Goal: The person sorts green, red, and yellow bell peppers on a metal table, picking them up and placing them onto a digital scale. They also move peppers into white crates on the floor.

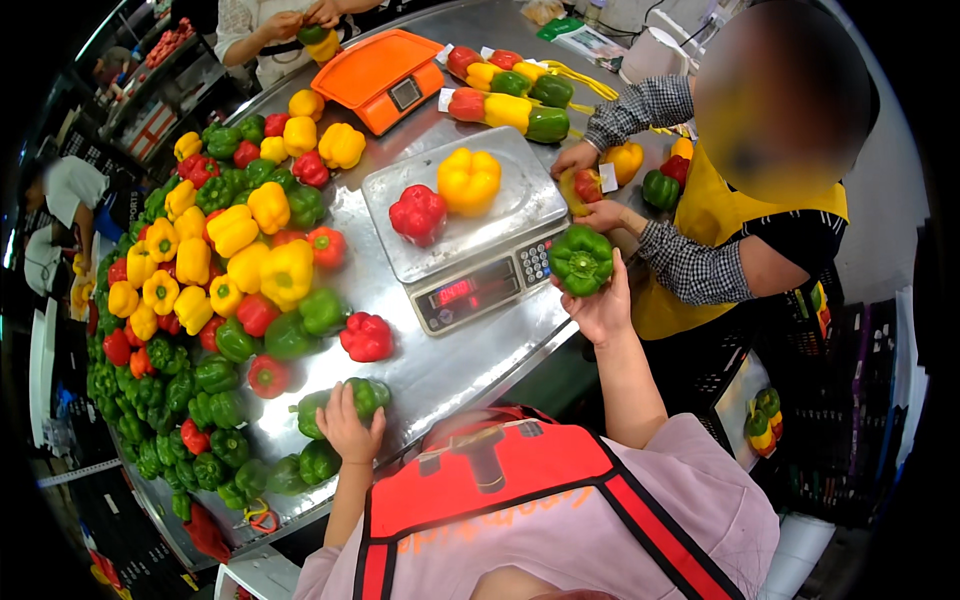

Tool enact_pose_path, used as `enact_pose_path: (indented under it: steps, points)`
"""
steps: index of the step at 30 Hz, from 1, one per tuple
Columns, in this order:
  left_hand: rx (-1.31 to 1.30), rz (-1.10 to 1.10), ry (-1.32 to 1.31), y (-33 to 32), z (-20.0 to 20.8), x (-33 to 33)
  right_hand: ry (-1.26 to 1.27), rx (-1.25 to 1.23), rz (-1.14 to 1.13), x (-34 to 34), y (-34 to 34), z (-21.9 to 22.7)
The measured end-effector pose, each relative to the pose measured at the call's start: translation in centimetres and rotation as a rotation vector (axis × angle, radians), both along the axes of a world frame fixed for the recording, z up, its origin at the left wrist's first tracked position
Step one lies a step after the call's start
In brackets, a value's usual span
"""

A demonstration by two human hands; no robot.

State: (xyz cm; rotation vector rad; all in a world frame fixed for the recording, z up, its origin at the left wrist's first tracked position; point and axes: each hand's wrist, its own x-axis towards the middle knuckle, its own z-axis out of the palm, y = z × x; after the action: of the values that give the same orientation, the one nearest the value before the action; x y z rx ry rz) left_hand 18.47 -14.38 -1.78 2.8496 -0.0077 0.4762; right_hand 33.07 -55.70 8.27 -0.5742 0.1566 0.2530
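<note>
A green bell pepper [581,260] is in my right hand [606,305], raised just off the front right corner of the digital scale [460,308], its stem end up. My left hand [348,428] lies at the near edge of the table among green peppers, fingers spread. One green pepper [370,396] sits right by its fingertips and another [308,414] touches its left side; I see no firm grip on either. On the scale's metal pan [400,178] rest a red bell pepper [418,215] and a yellow bell pepper [469,182].
Loose red, yellow and green peppers [195,290] heap over the table's left side. Farther back stands an orange scale [380,78], beside packed rows of peppers [510,108]. At the right, a co-worker in a yellow apron [745,215] handles peppers; another person's hands [300,25] work at the far side.
</note>
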Motion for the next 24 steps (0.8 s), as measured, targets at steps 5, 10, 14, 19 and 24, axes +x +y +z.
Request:
enact_pose_path:
  steps: [5,10,14,19,24]
  points:
    - [-0.042,-0.006,0.076,0.0,1.1,0.0,-0.146,-0.310,-0.080,-0.7,4.7,2.5]
    - [-0.426,-0.163,0.007,-2.9,6.7,2.9,-0.413,-0.551,-0.085,-1.8,10.0,3.8]
    - [-1.511,-0.302,0.322,-6.8,11.0,5.9,-0.472,-0.682,0.095,-3.3,13.8,4.3]
    - [-1.948,-0.237,0.436,-7.8,12.6,7.1,-0.483,-0.765,0.222,-4.5,16.1,4.0]
    - [-2.140,-0.235,0.538,-6.3,12.8,7.1,-0.441,-0.753,0.280,-3.8,16.6,3.5]
